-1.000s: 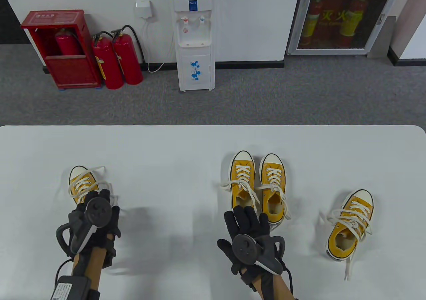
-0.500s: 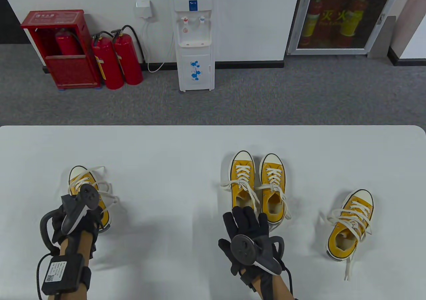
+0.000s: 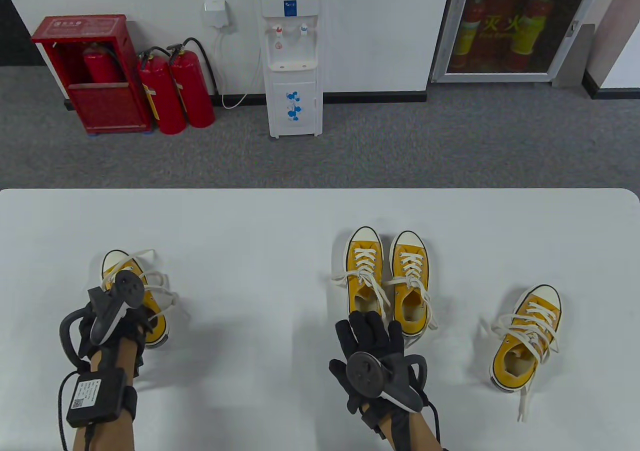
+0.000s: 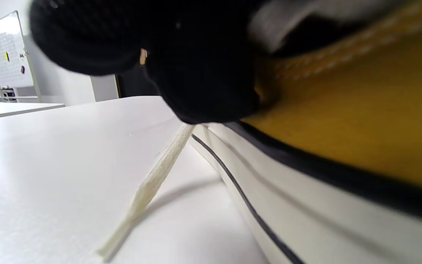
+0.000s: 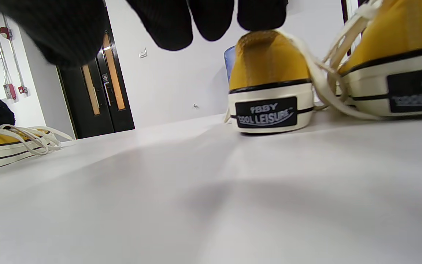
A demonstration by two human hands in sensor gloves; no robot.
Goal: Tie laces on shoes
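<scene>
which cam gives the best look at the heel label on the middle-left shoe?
Right wrist view: the heel label faces the camera, with text visible. In the table view, that shoe appears from above with the right hand at its heel, so the label is hidden. The left wrist view shows only another shoe's side.

Right wrist view, camera low over the white tabletop [image 5: 211, 190]. Landmark: the heel of a yellow shoe [image 5: 269, 73], seen from behind, standing on the tabletop; black heel label reads "COOL LEISURE".

Black gloved fingers [image 5: 167, 22] of the right hand hang in from the top edge, spread, above and left of the heel; one fingertip sits just above the heel collar, contact not resolvable.

Second yellow shoe [image 5: 398, 73] just right of the heel. Cream laces [image 5: 324, 88] trail loose between the two.

Third yellow shoe [image 5: 2, 146] far left of the heel, laces loose on top.

Dark double door [image 5: 101, 88] behind, left of the heel.
</scene>
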